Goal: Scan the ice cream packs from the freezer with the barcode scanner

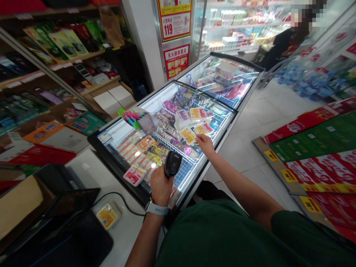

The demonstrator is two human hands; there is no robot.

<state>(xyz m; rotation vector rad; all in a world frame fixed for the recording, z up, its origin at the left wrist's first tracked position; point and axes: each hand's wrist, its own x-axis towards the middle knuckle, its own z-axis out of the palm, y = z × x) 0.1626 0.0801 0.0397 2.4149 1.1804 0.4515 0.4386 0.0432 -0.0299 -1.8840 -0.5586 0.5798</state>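
My left hand is wrapped round the handle of a black barcode scanner, its head tilted up over the freezer glass. My right hand pinches the near corner of a yellow-labelled clear plastic pack. Beside it on the glass lid lie several similar packs, among them a purple-labelled pack and another yellow-labelled one. A red-labelled pack lies at the freezer's near left edge, left of the scanner.
Under the packs stands a chest freezer with a glass top. A white counter at left bears a dark screen, a cable and another yellow-labelled pack. Stacked drink cartons stand at right. A partly blurred person is at the far end.
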